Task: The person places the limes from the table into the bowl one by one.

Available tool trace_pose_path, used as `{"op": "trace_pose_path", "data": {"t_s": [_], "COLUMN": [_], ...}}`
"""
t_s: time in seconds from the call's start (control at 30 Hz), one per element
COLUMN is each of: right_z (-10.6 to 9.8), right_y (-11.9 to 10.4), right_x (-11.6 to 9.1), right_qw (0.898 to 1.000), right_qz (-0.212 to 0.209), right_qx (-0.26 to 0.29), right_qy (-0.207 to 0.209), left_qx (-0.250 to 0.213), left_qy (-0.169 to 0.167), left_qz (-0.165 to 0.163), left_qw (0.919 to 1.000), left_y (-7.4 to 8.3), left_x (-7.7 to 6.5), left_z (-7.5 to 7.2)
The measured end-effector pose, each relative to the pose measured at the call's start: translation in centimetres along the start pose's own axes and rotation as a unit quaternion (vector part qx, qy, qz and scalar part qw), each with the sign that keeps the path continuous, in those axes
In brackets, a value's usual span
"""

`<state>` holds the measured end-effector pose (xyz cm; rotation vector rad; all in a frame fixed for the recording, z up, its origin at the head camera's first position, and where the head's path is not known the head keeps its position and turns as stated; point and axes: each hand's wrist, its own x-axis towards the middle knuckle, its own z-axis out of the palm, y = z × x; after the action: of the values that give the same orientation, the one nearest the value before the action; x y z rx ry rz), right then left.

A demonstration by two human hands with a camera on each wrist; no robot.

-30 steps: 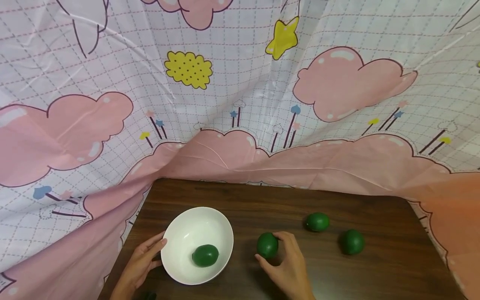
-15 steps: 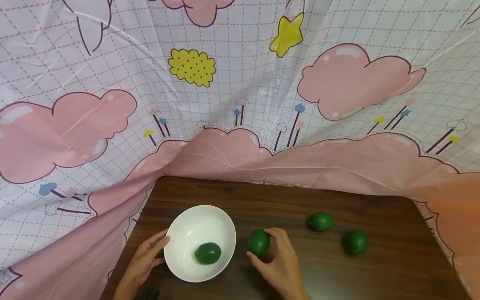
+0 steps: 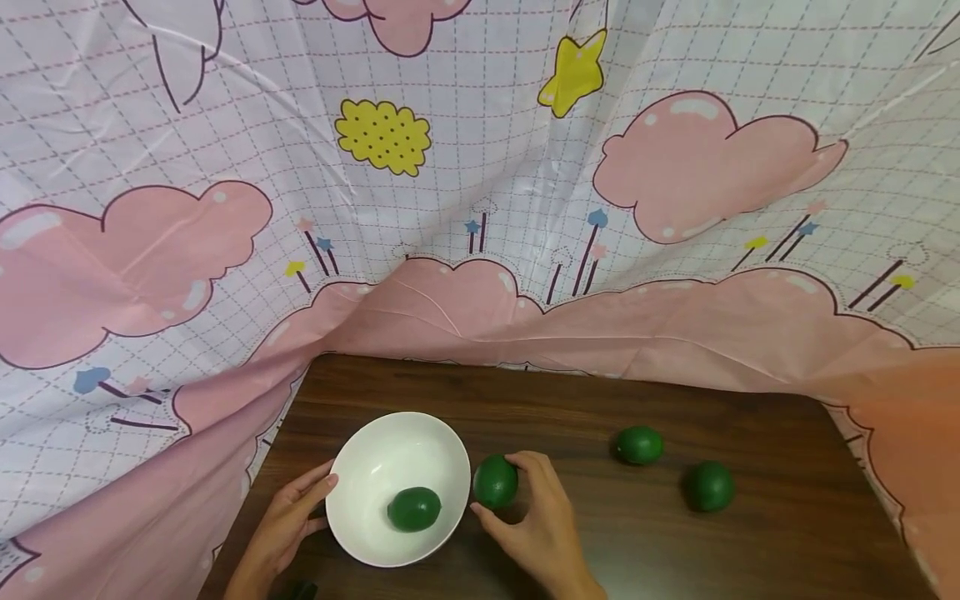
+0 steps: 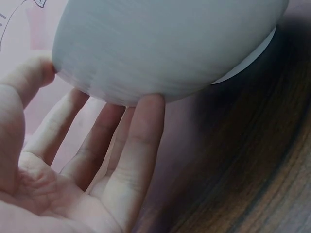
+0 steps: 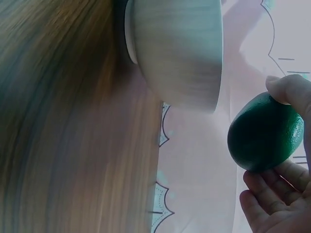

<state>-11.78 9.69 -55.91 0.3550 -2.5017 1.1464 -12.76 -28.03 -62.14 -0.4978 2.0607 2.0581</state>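
A white bowl [image 3: 363,467] stands on the table's left part with one green lime [image 3: 414,509] lying inside it. My left hand [image 3: 283,521] holds the bowl's left side, thumb at the rim; in the left wrist view its other fingertips touch the outer wall from below. Between thumb and fingers, my right hand [image 3: 536,521] pinches another green lime [image 3: 496,482], just right of the bowl's rim. The right wrist view has this held lime [image 5: 265,133] off the table, at a level above the bowl's rim [image 5: 219,63].
Two more limes, a farther lime [image 3: 639,445] and a nearer lime [image 3: 709,487], lie on the dark wooden table [image 3: 787,450] to the right. A dark object [image 3: 302,590] shows partly at the bottom edge by the left wrist. Patterned cloth [image 3: 480,317] hangs behind the table.
My right hand has carried its lime leftward to beside the bowl's rim. The left hand stays at the bowl. The view has shifted slightly.
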Motion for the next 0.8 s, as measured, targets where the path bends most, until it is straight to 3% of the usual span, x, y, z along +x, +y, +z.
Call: {"op": "trace_pose_path", "data": {"t_s": [0.8], "right_z": [2.6], "right_y": [-1.4], "right_x": [0.1], "right_qw": [0.999], "right_qz": [-0.017], "right_qx": [0.020], "right_qy": [-0.025], "left_qx": [-0.008], "left_qy": [-0.009], "left_qz": [0.001], "left_qw": [0.9999], "left_y": [-0.3], "left_x": [0.2], "left_z": [-0.1]}}
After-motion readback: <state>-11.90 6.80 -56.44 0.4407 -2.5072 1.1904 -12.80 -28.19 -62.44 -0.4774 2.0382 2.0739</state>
